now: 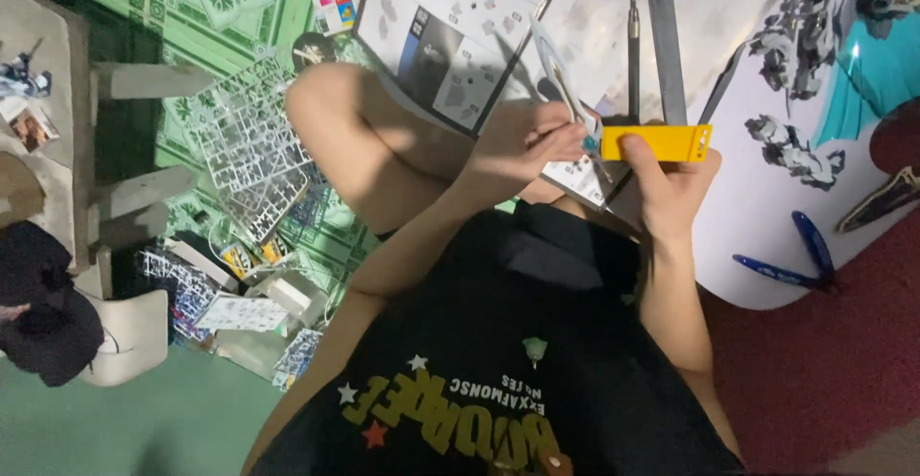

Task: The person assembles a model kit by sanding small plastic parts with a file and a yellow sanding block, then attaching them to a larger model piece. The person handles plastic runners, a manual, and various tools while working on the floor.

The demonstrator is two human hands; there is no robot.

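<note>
The right hand (671,184) is closed around a flat yellow sanding block (659,142), thumb on its upper face and fingers curled beneath, holding it level just off the near edge of the white surface (747,246). The left hand (522,145) pinches a small teal plastic part (590,141) between its fingertips and presses it to the block's left end; a thin pale strip rises from the same fingers, and what it is I cannot tell. The part looks very light, stiff and brittle, likely to slip or snap if squeezed hard, so it is best gripped by its broader sides close to the block. The block looks rigid and light, easy to hold by its long edges. A dark pen-like tool (633,45) and a grey file (668,54) lie at the surface's far edge, two blue pens (795,255) near its near edge, and white part frames (249,145) on the green floor.
</note>
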